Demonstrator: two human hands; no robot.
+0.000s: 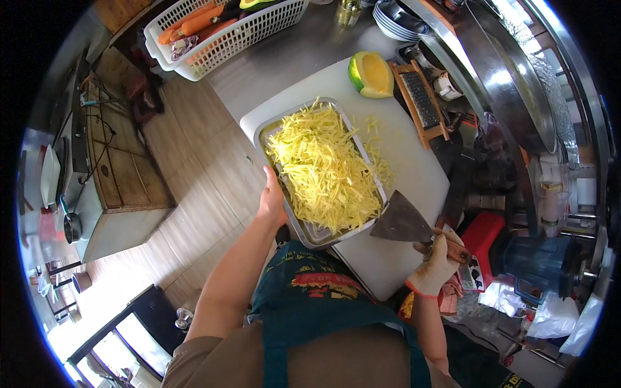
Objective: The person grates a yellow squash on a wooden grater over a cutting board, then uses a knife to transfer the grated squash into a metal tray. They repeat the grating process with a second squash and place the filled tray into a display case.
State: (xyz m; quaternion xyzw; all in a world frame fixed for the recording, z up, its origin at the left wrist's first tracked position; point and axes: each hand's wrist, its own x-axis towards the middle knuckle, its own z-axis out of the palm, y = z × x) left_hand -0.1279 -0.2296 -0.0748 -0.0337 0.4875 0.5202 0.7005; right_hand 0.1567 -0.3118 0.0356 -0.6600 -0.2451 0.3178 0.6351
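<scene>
A rectangular metal tray [310,240] heaped with shredded pale yellow-green vegetable [325,169] lies over the left side of a white cutting board [412,169]. My bare left hand [273,201] grips the tray's left rim, thumb up along the edge. In a knit glove with an orange cuff, my right hand [436,264] holds the wooden handle of a broad metal scraper [402,220]; its blade is beside the tray's lower right corner. Loose shreds [378,155] lie on the board right of the tray. A hollowed piece of green-skinned squash [371,75] rests at the board's far edge.
A wood-framed grater [421,101] leans at the board's far right. Beyond the board, a white plastic basket [233,43] holds carrots and other vegetables. Stacked bowls [398,22] stand at the back. To the right are a large metal pan [514,72] and a red-based blender [485,242].
</scene>
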